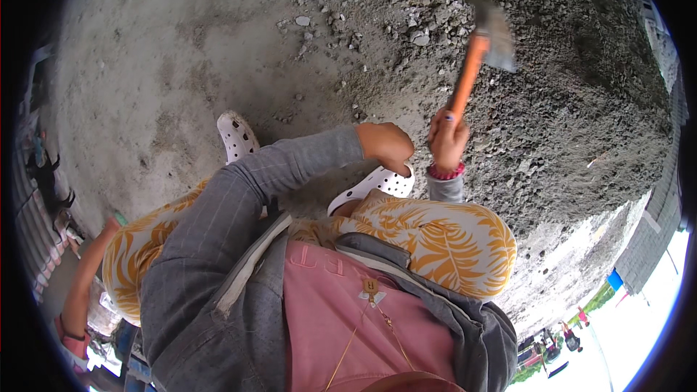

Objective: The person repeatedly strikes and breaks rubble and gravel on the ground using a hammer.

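Observation:
My right hand [449,141], with a red band at its wrist, is wrapped around the orange handle of a hatchet [468,76]. The hatchet is raised over the gravel, and its grey head, wide on one side, is blurred by motion. My left hand [386,147] reaches across in a grey sleeve, its fingers curled down beside the toe of a white clog with dark holes [377,183]. Whatever those fingers hold, if anything, is hidden. The other white clog [237,136] is planted further left on the ground.
Loose grey gravel [573,101] spreads over the right side, with paler stones [420,39] near the top. Packed grey ground [167,43] lies to the left. Another person's arm [83,283] shows at the lower left. Several distant people [570,337] appear at the lower right.

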Available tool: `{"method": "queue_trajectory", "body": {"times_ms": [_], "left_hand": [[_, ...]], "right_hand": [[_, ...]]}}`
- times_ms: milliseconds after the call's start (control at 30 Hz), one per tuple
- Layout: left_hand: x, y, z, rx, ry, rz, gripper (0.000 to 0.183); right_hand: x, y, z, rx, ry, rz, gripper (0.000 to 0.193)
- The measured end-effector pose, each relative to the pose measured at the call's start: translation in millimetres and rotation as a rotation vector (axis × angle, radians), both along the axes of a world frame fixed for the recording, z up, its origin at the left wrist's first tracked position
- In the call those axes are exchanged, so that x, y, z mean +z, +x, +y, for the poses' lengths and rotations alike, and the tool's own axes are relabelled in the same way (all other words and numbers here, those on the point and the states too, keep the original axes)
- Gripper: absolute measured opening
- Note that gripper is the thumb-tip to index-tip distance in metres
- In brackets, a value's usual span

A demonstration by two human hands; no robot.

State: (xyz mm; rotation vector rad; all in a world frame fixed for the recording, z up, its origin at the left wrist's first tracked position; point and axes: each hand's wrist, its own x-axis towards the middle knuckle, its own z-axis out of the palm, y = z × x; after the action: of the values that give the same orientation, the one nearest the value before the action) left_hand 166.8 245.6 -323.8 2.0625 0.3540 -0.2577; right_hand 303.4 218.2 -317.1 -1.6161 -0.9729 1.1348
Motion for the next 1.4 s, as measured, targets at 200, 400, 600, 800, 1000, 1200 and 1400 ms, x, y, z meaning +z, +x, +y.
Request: {"method": "queue_trajectory", "body": {"times_ms": [200,400,600,800,1000,1200,1400], "left_hand": [[-9.8,-8.5,-0.4,-0.124,-0.048,0.162,0.043],[-0.1,-6.2,4.0,-0.105,-0.077,0.183,0.045],[-5.5,-3.9,0.5,-0.089,-0.061,0.090,0.044],[-5.6,-5.8,4.2,-0.086,0.025,0.104,0.042],[-4.3,-4.3,-7.4,-0.088,-0.010,0.127,0.044],[2.3,23.3,-27.5,-0.245,-0.018,0.021,0.045],[9.6,37.6,-50.4,-0.465,-0.036,0.122,0.032]], "right_hand": [[-22.0,0.0,-18.5,-0.030,-0.432,0.017,0.039],[74.3,13.1,18.4,0.107,0.240,0.117,0.054],[31.7,2.8,7.0,0.030,0.412,0.181,0.043],[-46.3,-1.5,-35.7,0.113,-0.526,-0.111,0.046],[24.8,15.8,-38.6,0.199,-0.111,-0.051,0.034],[0.5,67.5,-97.2,0.243,0.494,0.319,0.039],[-30.7,39.4,-180.4,-0.179,-0.739,-0.163,0.041]]}}
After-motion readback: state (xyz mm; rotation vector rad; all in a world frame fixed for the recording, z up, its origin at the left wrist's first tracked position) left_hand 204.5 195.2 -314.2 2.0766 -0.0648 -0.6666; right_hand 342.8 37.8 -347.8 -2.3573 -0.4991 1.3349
